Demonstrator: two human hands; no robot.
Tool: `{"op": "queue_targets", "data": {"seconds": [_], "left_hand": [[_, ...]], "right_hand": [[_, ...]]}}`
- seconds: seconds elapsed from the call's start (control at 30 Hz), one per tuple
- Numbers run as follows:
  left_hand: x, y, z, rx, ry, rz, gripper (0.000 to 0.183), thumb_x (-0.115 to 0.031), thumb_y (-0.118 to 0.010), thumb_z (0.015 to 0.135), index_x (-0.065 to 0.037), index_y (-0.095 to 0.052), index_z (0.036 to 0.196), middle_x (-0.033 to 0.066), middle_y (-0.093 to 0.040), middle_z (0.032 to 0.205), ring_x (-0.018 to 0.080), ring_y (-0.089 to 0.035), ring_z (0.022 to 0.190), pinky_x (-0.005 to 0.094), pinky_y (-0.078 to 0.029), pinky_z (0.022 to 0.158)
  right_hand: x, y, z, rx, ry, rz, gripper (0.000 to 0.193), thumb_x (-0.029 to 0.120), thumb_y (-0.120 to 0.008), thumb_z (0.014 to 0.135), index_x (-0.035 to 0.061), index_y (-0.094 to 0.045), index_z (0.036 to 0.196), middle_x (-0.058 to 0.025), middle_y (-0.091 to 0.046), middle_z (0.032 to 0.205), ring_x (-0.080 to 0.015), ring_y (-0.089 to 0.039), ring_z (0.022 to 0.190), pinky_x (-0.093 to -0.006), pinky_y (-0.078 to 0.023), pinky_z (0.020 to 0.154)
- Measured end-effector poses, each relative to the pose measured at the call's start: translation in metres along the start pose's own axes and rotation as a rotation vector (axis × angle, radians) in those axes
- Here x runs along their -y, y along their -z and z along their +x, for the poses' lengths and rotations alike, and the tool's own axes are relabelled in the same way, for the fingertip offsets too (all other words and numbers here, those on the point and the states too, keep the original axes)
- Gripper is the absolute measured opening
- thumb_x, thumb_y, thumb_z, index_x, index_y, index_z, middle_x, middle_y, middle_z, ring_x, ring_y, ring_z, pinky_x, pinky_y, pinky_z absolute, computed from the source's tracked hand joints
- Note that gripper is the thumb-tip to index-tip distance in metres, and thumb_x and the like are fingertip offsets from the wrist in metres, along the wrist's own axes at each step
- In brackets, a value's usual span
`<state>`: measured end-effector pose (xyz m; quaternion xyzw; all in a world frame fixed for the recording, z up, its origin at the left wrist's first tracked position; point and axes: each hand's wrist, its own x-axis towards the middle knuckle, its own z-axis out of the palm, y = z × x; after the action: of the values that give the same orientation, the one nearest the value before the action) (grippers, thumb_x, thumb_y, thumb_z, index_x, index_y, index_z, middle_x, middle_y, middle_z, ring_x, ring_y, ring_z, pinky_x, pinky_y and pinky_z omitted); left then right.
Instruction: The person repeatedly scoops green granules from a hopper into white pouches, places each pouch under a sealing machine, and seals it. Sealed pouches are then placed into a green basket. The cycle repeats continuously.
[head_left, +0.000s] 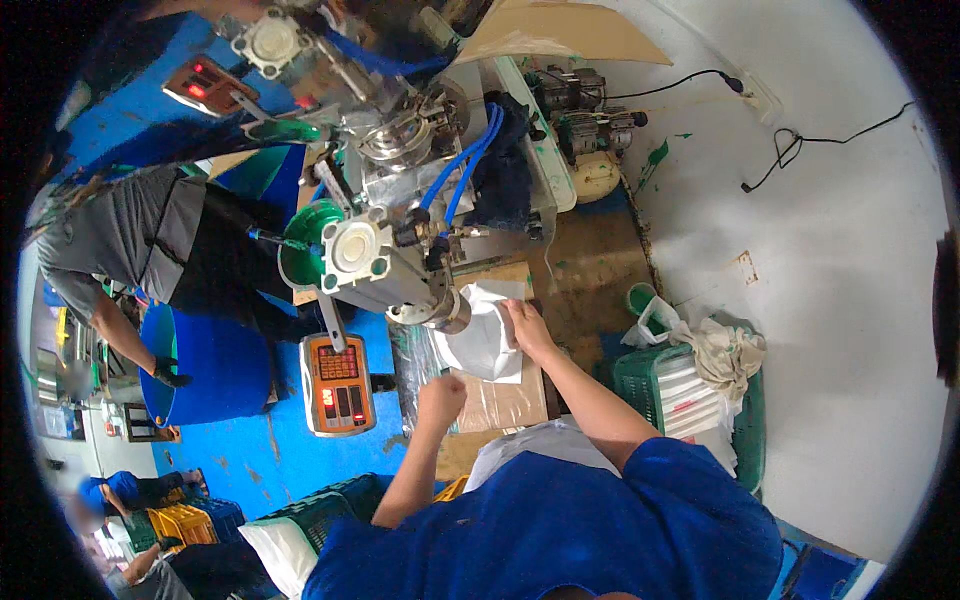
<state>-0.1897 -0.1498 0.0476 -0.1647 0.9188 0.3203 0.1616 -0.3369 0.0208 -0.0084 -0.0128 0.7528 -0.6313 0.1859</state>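
A white bag (478, 340) sits below the metal nozzle (447, 312) of a filling machine. My right hand (528, 328) grips the bag's right edge, its fingers closed on the white material. Beside the bag's near left corner, my left hand (441, 402) is closed like a fist. Whether it pinches anything is hidden. Under the bag lies a cardboard surface (512, 405) with clear plastic over part of it. To the left stands a scale display (338, 385) with an orange panel and lit red digits.
Blue hoses (470, 165) and a green-stained funnel (305, 245) belong to the machine. A green crate (640, 385) with stacked white bags and a cloth (725, 355) stands at right. At left, a co-worker (150, 230) bends over a blue barrel (215, 365). Pumps (590, 130) sit by the wall.
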Motion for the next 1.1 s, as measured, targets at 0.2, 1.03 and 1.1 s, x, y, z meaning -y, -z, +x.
{"op": "queue_targets", "data": {"seconds": [0.2, 1.03, 1.1], "left_hand": [[0.027, -0.090, -0.006, -0.061, 0.196, -0.037, 0.061, -0.035, -0.075, 0.061, -0.004, -0.056, 0.110, 0.0231, -0.055, 0.111, 0.0355, -0.055, 0.098, 0.0392, -0.045, 0.084], [0.093, -0.165, -0.022, 0.093, 0.221, -0.181, 0.033, -0.034, -0.071, 0.072, -0.005, -0.064, 0.086, 0.0078, -0.063, 0.069, 0.0166, -0.059, 0.056, 0.0315, -0.047, 0.049], [0.120, -0.183, -0.047, 0.071, 0.298, -0.163, 0.028, -0.029, -0.072, 0.071, -0.005, -0.064, 0.082, 0.0054, -0.060, 0.064, 0.0103, -0.054, 0.047, 0.0286, -0.043, 0.041]], "right_hand": [[0.015, 0.005, -0.012, 0.077, -0.128, 0.231, 0.042, 0.039, -0.037, 0.095, 0.0051, -0.057, 0.110, 0.0017, -0.049, 0.071, -0.0080, -0.046, 0.057, -0.0232, -0.039, 0.049], [-0.020, 0.067, -0.038, 0.150, -0.295, 0.161, 0.037, 0.043, -0.049, 0.088, 0.0070, -0.051, 0.097, 0.0008, -0.045, 0.069, -0.0085, -0.045, 0.048, -0.0244, -0.037, 0.041], [-0.041, 0.098, -0.054, 0.263, -0.419, 0.186, 0.039, 0.043, -0.050, 0.087, 0.0059, -0.053, 0.099, 0.0004, -0.047, 0.070, -0.0088, -0.047, 0.049, -0.0239, -0.038, 0.041]]}}
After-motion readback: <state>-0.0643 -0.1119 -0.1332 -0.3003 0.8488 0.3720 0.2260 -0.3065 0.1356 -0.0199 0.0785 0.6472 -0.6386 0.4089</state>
